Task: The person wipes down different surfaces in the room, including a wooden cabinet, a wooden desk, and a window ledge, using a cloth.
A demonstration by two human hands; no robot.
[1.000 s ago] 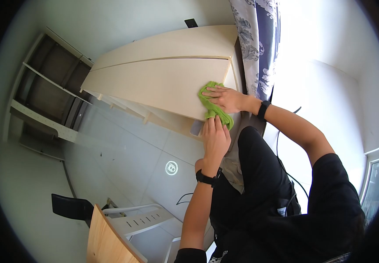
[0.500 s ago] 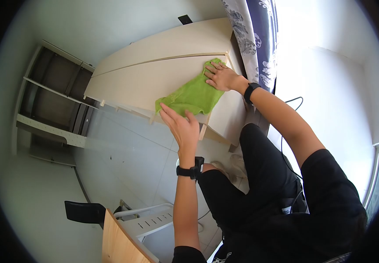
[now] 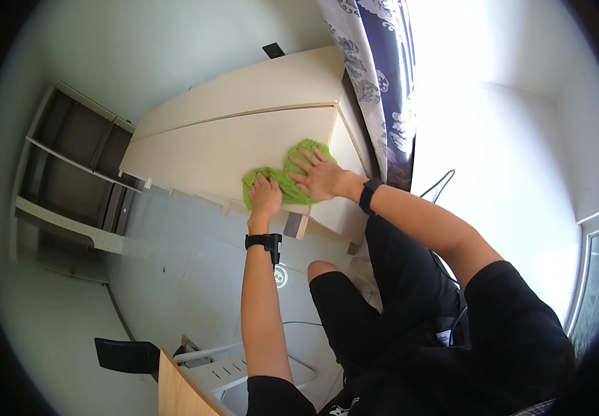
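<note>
Green cloth lies beneath the spread right hand and the left hand (grip unclear).

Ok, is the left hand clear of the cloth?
No, the left hand rests on the cloth, as does the right hand.

Two hands, two wristbands and one cloth show.

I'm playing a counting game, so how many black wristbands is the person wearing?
2: one wristband is around the left wrist, and the other wristband is around the right wrist. Both show plainly; I see no more.
</note>
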